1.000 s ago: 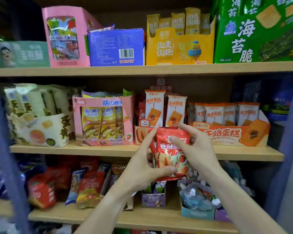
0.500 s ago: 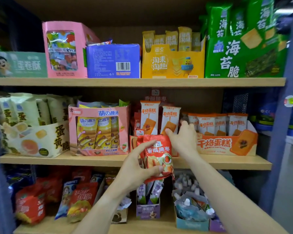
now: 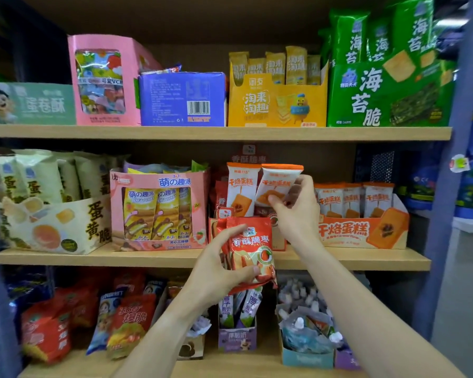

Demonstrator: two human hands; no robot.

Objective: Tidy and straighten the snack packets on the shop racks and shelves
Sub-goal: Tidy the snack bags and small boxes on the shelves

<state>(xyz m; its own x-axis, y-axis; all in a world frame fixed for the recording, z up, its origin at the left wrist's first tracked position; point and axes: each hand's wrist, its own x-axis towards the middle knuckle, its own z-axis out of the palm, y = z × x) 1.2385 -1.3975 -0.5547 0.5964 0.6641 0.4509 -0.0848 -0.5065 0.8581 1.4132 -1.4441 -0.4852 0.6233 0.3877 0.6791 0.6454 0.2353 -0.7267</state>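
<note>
Shelves of pale wood run across in three tiers, crowded with snack boxes. In front of the middle shelf [image 3: 366,261] the person's left hand [image 3: 216,271] grips a red date packet [image 3: 253,249], thumb at its lower edge and fingers curled round its left side, holding it upright just before the shelf lip, not resting on anything. Higher up, the right hand [image 3: 295,205] pinches a white-and-orange cake packet [image 3: 277,184] by its lower part, thumb on the front face and fingers behind; the packet leans to the right, its top edge near the second cake packet [image 3: 241,189], which stands upright just beside it on the left. Both rise from a low red display box [image 3: 220,195] at the centre of the middle shelf.

To the right of that hand sits an orange display carton [image 3: 363,230] with more of the same cake packets standing in a row inside. To the left stand a pink carton [image 3: 159,211] of yellow wafer sticks and, further left, a cream egg-yolk crisp box [image 3: 58,225]. On the top shelf [image 3: 230,133] stand a blue box [image 3: 182,99], a yellow carton [image 3: 276,100] and a green seaweed crisp box [image 3: 388,96]. On the bottom shelf, loose red bags [image 3: 131,320] lean against each other on the left.
</note>
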